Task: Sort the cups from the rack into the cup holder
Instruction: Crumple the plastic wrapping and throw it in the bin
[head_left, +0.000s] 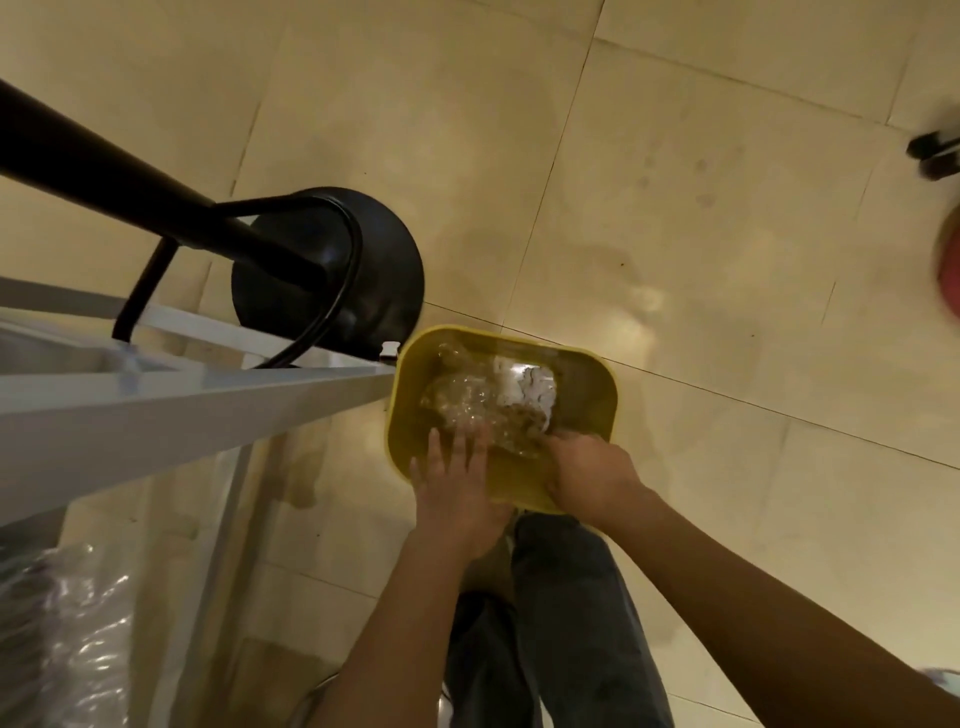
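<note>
Our left hand lies with fingers spread and fairly straight on crumpled clear plastic inside the yellow bin. Our right hand reaches over the near rim; whether its grip has closed on anything we cannot tell, since the fingertips are hidden in the plastic. No cups or cup holder are plainly visible. A white rack frame runs along the left, a black stool base beyond it. We judge this a tidying detour; next we need to turn back to the rack.

Both arms reach down; left hand fingers spread flat, right hand fingers curled
</note>
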